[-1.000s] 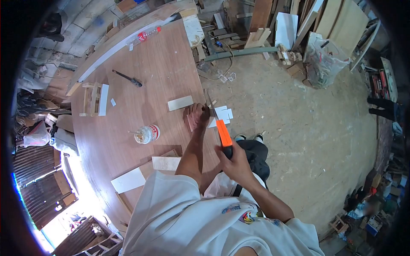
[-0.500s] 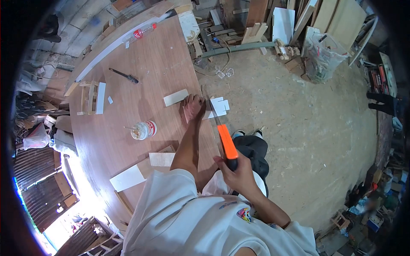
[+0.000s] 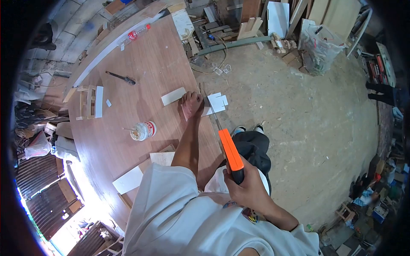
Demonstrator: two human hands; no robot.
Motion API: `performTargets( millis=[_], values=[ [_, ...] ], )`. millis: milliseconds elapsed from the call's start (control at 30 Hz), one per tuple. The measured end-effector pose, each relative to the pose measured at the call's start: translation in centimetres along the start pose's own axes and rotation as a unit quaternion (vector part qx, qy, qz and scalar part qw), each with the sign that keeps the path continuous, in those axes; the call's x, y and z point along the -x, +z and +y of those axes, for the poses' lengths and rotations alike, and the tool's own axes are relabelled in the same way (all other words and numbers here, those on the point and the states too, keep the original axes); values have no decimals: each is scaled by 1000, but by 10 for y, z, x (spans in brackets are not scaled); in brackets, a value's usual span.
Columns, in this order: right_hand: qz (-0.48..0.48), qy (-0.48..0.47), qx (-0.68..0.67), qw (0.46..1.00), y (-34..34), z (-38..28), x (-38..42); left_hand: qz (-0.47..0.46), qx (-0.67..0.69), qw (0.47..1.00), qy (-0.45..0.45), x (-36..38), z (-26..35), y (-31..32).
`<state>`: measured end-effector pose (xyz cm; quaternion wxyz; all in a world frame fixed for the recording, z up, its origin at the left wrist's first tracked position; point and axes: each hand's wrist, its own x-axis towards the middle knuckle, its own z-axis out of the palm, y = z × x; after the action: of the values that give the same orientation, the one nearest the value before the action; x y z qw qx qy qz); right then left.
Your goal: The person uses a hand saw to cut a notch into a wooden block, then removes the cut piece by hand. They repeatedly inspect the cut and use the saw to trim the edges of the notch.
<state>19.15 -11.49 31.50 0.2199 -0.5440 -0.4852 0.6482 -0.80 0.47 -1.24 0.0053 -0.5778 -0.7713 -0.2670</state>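
1. Brown wood grain is shown across the table [image 3: 158, 68], with a small wooden frame [image 3: 89, 102] and a white strip [image 3: 99, 102] set side by side near its left edge.
2. Further right, a dark tool [image 3: 121, 77] is laid down, and a jar [image 3: 144, 130] is placed nearer the body; neither is being used.
3. A pale block [image 3: 174, 96] is left lying just beside the left hand [image 3: 192, 104], by which the work is pressed down, fingers bent, on the table near its edge.
4. Past those fingers, the notched white board [image 3: 218, 101] is seen projecting beyond the table edge. Notches are already formed at its outer end; whether another cut has been started cannot be told.
5. Across the board, near the table edge, the saw [image 3: 230, 149] is angled, its orange-and-black handle wrapped in the right hand [image 3: 252, 185]. No freshly parted piece can be made out, so the sawing is judged unfinished; how much is left cannot be told.
6. At far right, bare floor [image 3: 294, 145] is seen.
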Motion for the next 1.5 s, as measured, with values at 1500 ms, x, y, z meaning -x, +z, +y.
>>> performTargets(
  millis=[1500],
  values=[
    [102,-120,61,986,28,123,-125,-6,-18,1000,-12,-1,9,-3]
  ],
)
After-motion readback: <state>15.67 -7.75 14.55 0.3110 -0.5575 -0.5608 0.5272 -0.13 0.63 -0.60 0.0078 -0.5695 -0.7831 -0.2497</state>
